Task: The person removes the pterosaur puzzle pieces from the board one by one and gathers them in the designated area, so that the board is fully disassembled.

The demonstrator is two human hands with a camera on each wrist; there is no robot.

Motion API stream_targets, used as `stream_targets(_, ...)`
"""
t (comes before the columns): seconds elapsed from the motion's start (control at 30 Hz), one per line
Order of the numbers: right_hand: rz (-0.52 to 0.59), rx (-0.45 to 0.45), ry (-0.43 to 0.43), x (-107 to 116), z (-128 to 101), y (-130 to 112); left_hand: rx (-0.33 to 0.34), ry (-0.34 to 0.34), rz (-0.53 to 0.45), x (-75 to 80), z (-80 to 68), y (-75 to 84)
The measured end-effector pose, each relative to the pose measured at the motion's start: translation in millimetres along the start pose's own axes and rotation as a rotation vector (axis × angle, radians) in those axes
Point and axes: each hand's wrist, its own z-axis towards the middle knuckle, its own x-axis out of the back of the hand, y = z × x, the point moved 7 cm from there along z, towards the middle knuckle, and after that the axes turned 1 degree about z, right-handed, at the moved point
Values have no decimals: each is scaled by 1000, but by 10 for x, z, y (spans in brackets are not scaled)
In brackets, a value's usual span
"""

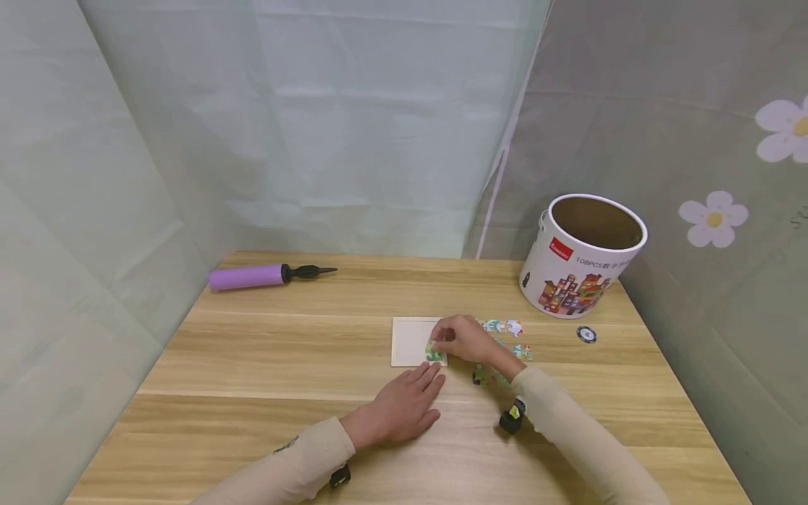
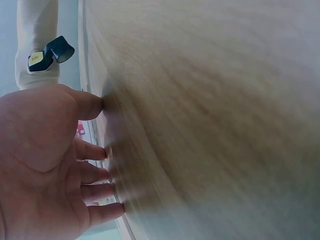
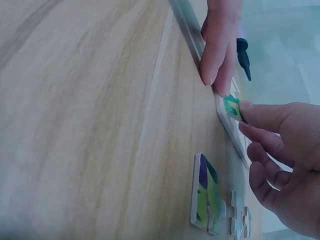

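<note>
Mid-puzzle here: the right hand (image 1: pixel 463 338) pinches a small green cardboard jigsaw piece (image 1: pixel 433 353) at the near right corner of the pale square puzzle tray (image 1: pixel 409 339) in the middle of the light wooden desk (image 1: pixel 265 365), while the left hand (image 1: pixel 404 407) lies flat with fingers straight, fingertips right at the tray's near edge. Looks like the fitting step, so I'd guess the next move needs the piece lined up and pressed down. Loose colourful pieces (image 1: pixel 501 327) lie beside the tray, toward the white cardboard tub (image 1: pixel 577 263) by the far right corner.
</note>
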Motion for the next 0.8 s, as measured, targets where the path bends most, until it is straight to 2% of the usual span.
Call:
stream_targets(0.2,53,22,36,106,-38,-10,-1,-3,-13,4,-1,0)
stream_targets(0.4,90,-17,56,230,-117,10,0,-10,-16,-6,2,-3)
stream_targets(0.8,77,-49,127,408,-347,59,-20,21,2,12,-13,11)
